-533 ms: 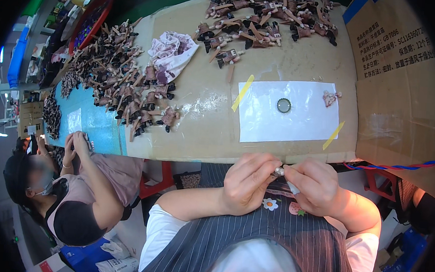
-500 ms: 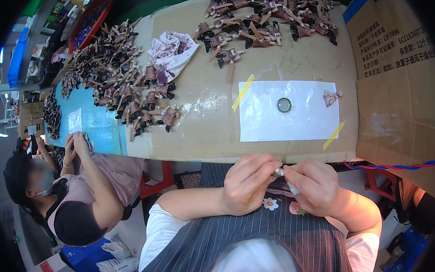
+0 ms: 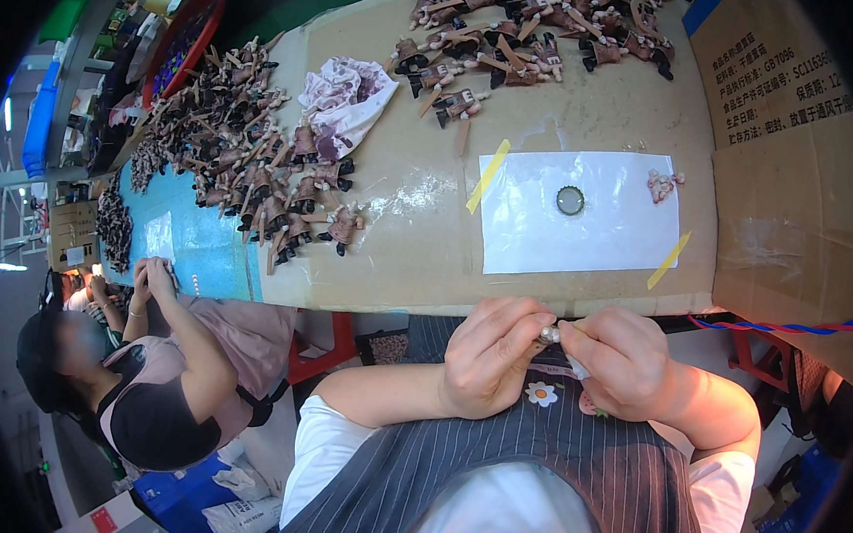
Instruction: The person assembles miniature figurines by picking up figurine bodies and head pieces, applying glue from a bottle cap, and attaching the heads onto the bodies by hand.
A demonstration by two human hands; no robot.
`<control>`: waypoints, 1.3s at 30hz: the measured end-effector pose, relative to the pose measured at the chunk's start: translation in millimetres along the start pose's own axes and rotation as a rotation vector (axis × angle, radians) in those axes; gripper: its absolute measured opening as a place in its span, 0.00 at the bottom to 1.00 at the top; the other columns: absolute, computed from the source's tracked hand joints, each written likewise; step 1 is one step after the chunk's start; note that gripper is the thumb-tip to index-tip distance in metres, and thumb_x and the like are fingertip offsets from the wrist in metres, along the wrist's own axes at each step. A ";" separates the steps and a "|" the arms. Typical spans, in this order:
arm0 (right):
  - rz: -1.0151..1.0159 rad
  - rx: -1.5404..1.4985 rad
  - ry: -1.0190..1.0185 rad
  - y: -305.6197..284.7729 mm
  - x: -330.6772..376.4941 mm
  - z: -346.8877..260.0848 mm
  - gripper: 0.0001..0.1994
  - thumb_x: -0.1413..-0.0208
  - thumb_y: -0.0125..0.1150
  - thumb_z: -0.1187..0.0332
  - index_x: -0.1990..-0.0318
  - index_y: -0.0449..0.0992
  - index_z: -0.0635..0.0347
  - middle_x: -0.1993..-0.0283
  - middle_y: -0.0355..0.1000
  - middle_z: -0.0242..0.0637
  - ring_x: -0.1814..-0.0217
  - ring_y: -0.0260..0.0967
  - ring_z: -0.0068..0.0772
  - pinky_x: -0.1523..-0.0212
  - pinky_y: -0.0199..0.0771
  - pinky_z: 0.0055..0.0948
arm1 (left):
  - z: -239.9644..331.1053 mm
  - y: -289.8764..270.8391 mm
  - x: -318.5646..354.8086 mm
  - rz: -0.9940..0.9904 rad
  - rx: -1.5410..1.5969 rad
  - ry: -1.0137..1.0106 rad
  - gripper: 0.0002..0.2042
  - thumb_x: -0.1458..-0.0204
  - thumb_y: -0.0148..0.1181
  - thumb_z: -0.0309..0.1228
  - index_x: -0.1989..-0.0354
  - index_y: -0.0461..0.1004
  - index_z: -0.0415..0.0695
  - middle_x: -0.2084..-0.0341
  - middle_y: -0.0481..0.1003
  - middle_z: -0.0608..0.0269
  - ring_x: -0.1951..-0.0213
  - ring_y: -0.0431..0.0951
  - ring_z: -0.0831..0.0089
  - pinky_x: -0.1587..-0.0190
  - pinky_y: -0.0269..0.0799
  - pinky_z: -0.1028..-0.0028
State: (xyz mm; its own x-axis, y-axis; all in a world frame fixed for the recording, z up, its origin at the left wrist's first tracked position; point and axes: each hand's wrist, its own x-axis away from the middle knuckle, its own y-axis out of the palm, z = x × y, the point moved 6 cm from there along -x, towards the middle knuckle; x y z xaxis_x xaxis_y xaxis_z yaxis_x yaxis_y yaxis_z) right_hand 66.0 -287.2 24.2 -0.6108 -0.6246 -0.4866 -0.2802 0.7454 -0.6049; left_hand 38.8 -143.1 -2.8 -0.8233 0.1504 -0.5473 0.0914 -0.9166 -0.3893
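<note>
Just off the table's near edge, my left hand (image 3: 492, 357) and my right hand (image 3: 619, 363) meet fingertip to fingertip. Between them they pinch a small pale, shiny piece (image 3: 549, 335), mostly covered by the fingers. A bit of white cloth or paper (image 3: 577, 370) pokes out under my right fingers. Beyond the hands, a white sheet (image 3: 526, 238) is taped to the table by yellow strips. On it lie a bottle cap (image 3: 570, 200), hollow side up, and a little cluster of pale pinkish parts (image 3: 662, 186) near its right edge.
Small brown figures on wooden sticks are piled at left (image 3: 248, 148) and far back (image 3: 519, 38). A stained cloth (image 3: 344, 105) lies between the piles. A cardboard box (image 3: 791, 220) walls the right side. Another person (image 3: 166, 378) works at left, near a red stool (image 3: 329, 348).
The view has shifted slightly, so the table and sheet appear a little farther right. Both hands keep the same pinch on the small piece.
</note>
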 end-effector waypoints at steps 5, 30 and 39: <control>-0.020 -0.019 0.012 -0.1 -0.3 1.5 0.18 0.64 0.61 0.81 0.59 0.75 0.72 0.71 0.68 0.39 0.74 0.68 0.38 0.76 0.68 0.31 | 1.1 -0.5 -1.5 0.006 -0.013 -0.010 0.14 0.59 0.63 0.14 0.60 0.74 0.28 0.64 0.75 0.46 0.66 0.76 0.54 0.63 0.73 0.67; -0.036 -0.013 0.021 20.3 -9.6 2.9 0.20 0.64 0.61 0.81 0.57 0.75 0.68 0.69 0.68 0.40 0.71 0.69 0.42 0.72 0.70 0.35 | -13.7 -13.5 15.3 0.058 -0.048 -0.052 0.10 0.48 0.59 0.17 0.57 0.73 0.28 0.65 0.76 0.45 0.65 0.78 0.56 0.60 0.74 0.68; 0.122 -0.034 0.128 32.6 -23.3 0.7 0.20 0.60 0.62 0.81 0.55 0.75 0.67 0.63 0.73 0.45 0.66 0.72 0.47 0.66 0.73 0.37 | -59.1 -27.7 30.5 0.156 0.782 -0.491 0.15 0.40 0.53 0.21 0.45 0.68 0.35 0.56 0.74 0.58 0.57 0.75 0.72 0.54 0.72 0.73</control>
State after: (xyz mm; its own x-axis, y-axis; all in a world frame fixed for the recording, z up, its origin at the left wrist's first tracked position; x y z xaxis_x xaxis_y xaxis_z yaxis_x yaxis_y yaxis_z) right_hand 71.6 -248.4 15.4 -0.7303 -0.4959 -0.4699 -0.2219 0.8227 -0.5233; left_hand 44.2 -91.2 -52.5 -0.9942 -0.0051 -0.1077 -0.0351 -0.9289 0.3686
